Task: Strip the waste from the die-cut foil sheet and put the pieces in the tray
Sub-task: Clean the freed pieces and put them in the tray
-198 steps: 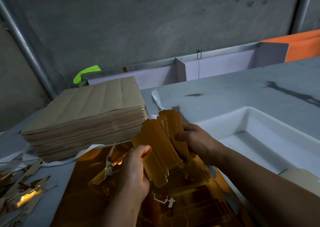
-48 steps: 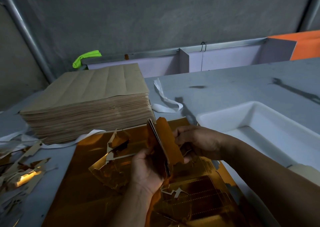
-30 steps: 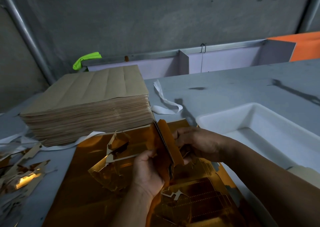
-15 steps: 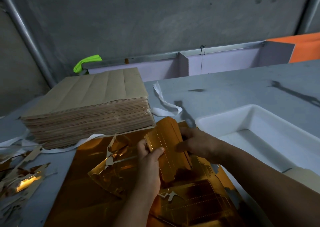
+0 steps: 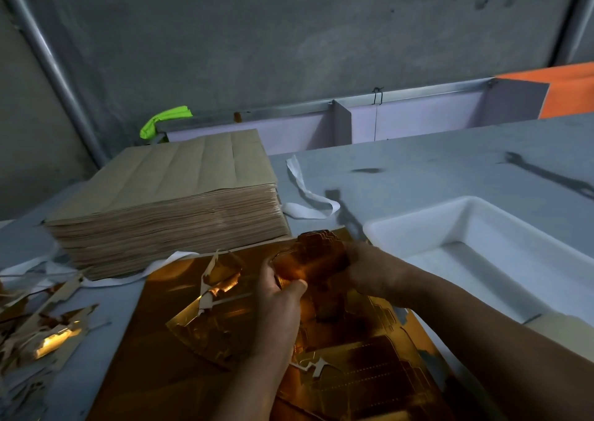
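The little bundle of gold die-cut pieces (image 5: 313,256) is held just above the foil sheet (image 5: 167,340), near its far edge. Its long axis runs away from the person, with the stepped ends pointing toward the far wall and the near end tucked between the hands. Both hands are closed on it: the left hand (image 5: 279,295) pinches the near left side with the thumb on top, and the right hand (image 5: 369,272) wraps the right side.

A torn curl of waste (image 5: 209,292) lies on the sheet just left of the hands. To the right sits the white tray (image 5: 414,219), plain white floor showing, with something cream-coloured (image 5: 562,327) at its near corner; whether that is in the tray or on its rim I cannot tell. A stack of brown paper (image 5: 180,176) stands behind the sheet, a white strip (image 5: 305,192) beside it, and loose scraps (image 5: 48,333) are heaped at far left.
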The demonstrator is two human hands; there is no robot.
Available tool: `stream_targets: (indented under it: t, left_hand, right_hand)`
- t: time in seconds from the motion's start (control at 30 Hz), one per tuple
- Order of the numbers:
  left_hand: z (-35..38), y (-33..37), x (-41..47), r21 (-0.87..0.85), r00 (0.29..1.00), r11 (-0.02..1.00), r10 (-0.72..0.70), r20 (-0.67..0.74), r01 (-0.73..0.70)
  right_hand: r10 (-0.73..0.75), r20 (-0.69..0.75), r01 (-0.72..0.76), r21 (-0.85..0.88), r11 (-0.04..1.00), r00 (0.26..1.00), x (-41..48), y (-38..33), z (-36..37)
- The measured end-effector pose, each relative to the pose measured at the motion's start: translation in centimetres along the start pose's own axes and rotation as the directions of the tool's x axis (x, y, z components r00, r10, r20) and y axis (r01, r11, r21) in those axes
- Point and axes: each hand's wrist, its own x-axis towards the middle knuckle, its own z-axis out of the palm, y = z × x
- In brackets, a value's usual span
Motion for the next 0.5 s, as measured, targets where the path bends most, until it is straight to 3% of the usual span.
stream_targets:
  t: [0.13, 0.3, 0.5]
  left_hand:
    - [0.2, -0.4, -0.22, 0.042, 0.999, 0.999, -0.036, 0.021, 0.035]
    - [0.31, -0.28, -0.03, 0.033, 0.998, 0.998, -0.057, -0.001, 0.057]
    - [0.16, 0.07, 0.64, -0.22, 0.975, 0.952, -0.22, -0.016, 0.212]
  right_hand:
    - [0.056, 0.012, -0.056, -0.042, 0.998, 0.998, 0.12, 0.12, 0.0]
    - [0.027, -0.001, -0.027, -0.016, 1.0, 1.0, -0.08, -0.13, -0.1]
    - [-0.085, -0.052, 0.089, 0.078, 0.993, 0.995, -0.26, -0.45, -0.19]
